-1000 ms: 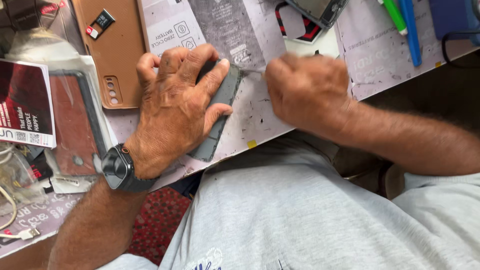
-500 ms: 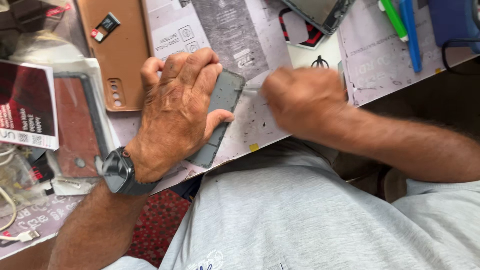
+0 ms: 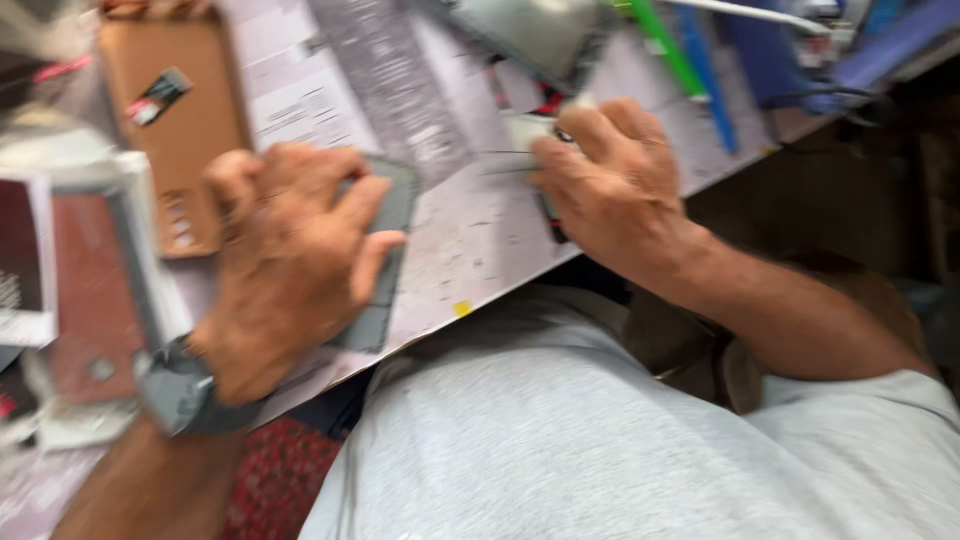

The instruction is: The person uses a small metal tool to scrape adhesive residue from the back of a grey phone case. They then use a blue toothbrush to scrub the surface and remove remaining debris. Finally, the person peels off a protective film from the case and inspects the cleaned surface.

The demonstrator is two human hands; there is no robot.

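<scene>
Left hand [image 3: 290,265] spread flat over a dark phone [image 3: 385,255], fingers open, pressing it onto the paper-covered tabletop [image 3: 470,240]. Right hand [image 3: 605,185] right of the phone, well apart, fingers curled around a small white-and-dark item [image 3: 530,135]; too blurred to tell what. Brown case [image 3: 175,130] left of the phone. Grey watch [image 3: 180,390] on the left wrist. Green pen [image 3: 665,45] up and right of the phone.
</scene>
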